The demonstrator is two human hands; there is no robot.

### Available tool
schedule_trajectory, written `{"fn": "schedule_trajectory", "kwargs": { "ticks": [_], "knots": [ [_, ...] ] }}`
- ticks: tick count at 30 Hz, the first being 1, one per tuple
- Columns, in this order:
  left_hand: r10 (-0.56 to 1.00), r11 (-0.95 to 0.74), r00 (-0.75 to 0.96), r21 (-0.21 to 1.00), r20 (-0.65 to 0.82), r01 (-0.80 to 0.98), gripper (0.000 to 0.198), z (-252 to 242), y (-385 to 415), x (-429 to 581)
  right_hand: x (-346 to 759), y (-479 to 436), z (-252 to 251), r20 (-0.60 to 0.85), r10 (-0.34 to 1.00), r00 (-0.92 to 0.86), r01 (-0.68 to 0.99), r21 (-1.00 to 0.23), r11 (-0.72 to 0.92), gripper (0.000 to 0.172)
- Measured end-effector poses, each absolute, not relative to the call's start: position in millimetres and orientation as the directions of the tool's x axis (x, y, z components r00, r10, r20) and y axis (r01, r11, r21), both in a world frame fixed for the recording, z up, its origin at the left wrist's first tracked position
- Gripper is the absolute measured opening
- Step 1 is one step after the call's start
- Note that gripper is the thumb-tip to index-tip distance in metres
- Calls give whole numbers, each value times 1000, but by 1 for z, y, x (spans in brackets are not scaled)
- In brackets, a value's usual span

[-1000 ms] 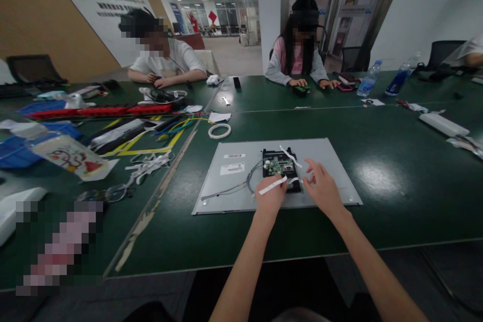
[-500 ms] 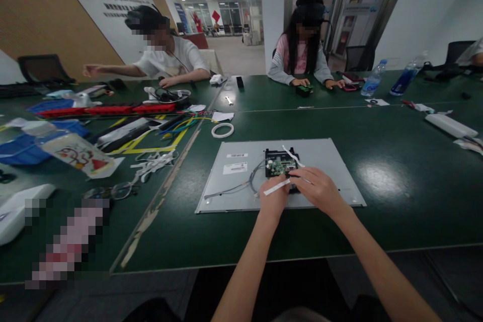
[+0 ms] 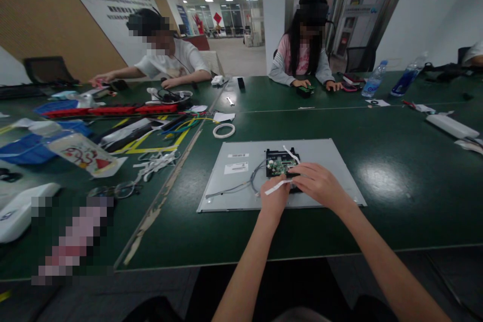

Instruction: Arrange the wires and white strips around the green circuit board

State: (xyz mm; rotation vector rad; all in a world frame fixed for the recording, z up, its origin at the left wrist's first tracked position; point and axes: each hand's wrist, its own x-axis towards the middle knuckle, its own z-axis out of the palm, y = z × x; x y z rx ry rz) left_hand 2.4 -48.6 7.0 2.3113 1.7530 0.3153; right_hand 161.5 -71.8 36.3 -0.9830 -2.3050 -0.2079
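Note:
A grey metal panel (image 3: 332, 161) lies flat on the green table (image 3: 396, 201). A small green circuit board (image 3: 279, 165) in a black frame sits at its middle, with grey wires (image 3: 241, 187) running off to the left. My left hand (image 3: 274, 199) is closed on a white flat ribbon strip (image 3: 274, 187) just below the board. My right hand (image 3: 320, 185) rests beside it with fingers curled, pinching at the strip's right end by the board. A second white strip (image 3: 291, 154) sticks out of the board's top.
A ring of white tape (image 3: 224, 130), coloured cables (image 3: 181, 126), a red power strip (image 3: 109, 109) and glasses (image 3: 115, 190) lie to the left. Two people sit across the table at their own work. Water bottles (image 3: 373, 80) stand far right.
My right hand has moved left from open beside the board to closed against my left hand at the strip. The person at the far left has stretched an arm out to the left.

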Motion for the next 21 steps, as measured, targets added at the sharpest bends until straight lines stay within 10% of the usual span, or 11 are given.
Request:
{"fn": "schedule_trajectory", "kwargs": {
  "ticks": [21],
  "knots": [
    [951,-279,248,170,184,945,26,30,-59,-13,183,-88,34,671,696,-254,803,-256,539,19]
  ]
}}
